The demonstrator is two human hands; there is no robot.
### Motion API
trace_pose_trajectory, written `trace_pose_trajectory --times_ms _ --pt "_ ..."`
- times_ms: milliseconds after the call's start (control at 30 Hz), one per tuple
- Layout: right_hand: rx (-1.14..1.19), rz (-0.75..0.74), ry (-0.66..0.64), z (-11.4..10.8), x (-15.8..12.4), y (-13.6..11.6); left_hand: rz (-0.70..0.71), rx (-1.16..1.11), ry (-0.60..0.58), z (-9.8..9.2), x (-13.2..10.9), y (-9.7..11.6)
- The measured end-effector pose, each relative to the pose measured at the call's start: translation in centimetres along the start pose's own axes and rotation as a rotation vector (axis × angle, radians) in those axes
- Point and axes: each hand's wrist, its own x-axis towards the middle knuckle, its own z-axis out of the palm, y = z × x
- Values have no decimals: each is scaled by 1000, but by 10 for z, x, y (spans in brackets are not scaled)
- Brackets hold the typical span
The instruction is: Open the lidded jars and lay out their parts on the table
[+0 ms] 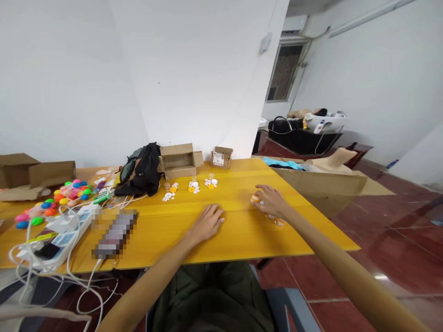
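Note:
My left hand (209,222) rests palm down on the yellow table (235,242), its fingers loosely laid out with nothing in them. Farther right, my right hand (272,202) grips a small round orange piece (256,198) with a pale centre, just above the tabletop. Clear plastic pieces (277,220) lie under and beside that wrist, partly hidden. Beyond my hands are small groups of parts: an orange disc (211,186) with a white disc (214,181), another orange disc (191,189), and white toothed discs (168,196) near a clear cup (167,186).
Open cardboard boxes (178,161) and a smaller box (222,158) stand by the wall, beside a black bag (141,170). At left are colourful balls (72,191), a power strip (74,235) with tangled cables, and a blurred-out phone (116,234). A large carton (311,189) adjoins the table's right edge.

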Motion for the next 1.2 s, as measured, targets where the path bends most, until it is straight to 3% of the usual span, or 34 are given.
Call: trace_pose_trajectory --times_ms 133,233,400,500,700,933,1200 --pt "79 -58 88 -2 3 -21 -51 -102 26 -5 1 2" --pt "198 -135 160 5 1 -55 -142 -233 123 -10 1 4" --pt "424 -137 13 37 -3 -116 -188 -419 215 -16 -1 5" --pt "549 -121 39 57 2 -135 -200 -454 246 -15 -2 3" --pt "689 -162 97 73 19 -147 -361 -475 330 -16 4 -15" --pt "808 -133 99 70 26 -146 -361 -534 223 -28 5 -33" --pt "940 -135 104 71 22 -143 -411 -516 145 -34 3 -32"
